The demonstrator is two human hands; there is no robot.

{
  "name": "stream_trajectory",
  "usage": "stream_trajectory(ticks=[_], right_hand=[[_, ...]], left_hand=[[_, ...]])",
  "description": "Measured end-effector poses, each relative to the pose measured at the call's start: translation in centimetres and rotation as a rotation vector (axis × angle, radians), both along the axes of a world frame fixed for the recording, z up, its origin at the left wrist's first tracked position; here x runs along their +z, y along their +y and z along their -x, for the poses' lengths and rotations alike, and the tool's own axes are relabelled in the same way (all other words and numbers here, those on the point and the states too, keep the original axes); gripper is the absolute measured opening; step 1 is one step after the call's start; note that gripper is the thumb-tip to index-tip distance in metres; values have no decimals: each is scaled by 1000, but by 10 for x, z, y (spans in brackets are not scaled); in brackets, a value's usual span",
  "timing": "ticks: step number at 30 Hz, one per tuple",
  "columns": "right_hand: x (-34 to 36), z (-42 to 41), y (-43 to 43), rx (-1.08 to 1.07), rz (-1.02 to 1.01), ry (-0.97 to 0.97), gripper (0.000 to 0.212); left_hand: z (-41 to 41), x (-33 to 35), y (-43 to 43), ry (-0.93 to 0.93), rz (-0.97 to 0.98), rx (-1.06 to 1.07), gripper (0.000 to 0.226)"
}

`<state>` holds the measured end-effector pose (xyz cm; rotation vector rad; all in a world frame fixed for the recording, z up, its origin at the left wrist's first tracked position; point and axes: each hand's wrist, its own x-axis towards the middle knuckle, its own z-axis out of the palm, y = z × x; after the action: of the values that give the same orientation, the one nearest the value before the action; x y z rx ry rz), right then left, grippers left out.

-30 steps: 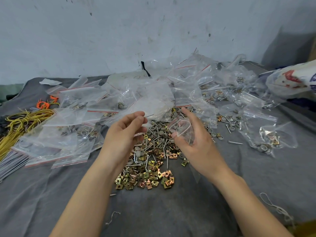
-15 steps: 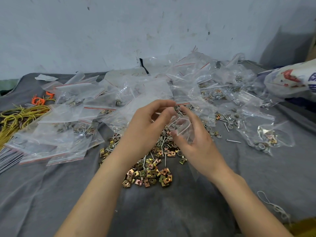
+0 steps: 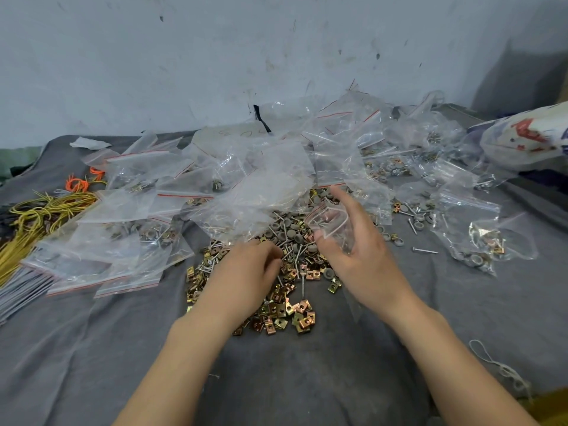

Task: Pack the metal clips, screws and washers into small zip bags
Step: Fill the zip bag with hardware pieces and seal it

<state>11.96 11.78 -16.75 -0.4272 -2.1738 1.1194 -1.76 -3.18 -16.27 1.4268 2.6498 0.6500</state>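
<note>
Just left of and below the small zip bag (image 3: pixel 330 221), pinched open in the right hand (image 3: pixel 359 256), the left hand (image 3: pixel 246 272) curls into the screw-and-clip pile (image 3: pixel 289 241), grasp unconfirmed, hands apart.

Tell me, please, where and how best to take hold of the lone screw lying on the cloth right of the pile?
Take the screw at mid-shaft, coming down from above with the grip closing on its near and far sides. It lies flat on the cloth, pointing sideways and apart from other parts, so both long sides look free.
</note>
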Motion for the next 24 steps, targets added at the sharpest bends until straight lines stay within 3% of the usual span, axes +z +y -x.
stream_trajectory(ticks=[7,19,24], right_hand=[[1,-1,0,13,25,12,68],[1,-3,4,7,35,25,64],[0,-3,5,-1,28,25,62]], left_hand=[[-8,-8,13,287,142,149,35],[-17,-8,32,171,85,234,26],[-18,-9,30,289,174,233,26]])
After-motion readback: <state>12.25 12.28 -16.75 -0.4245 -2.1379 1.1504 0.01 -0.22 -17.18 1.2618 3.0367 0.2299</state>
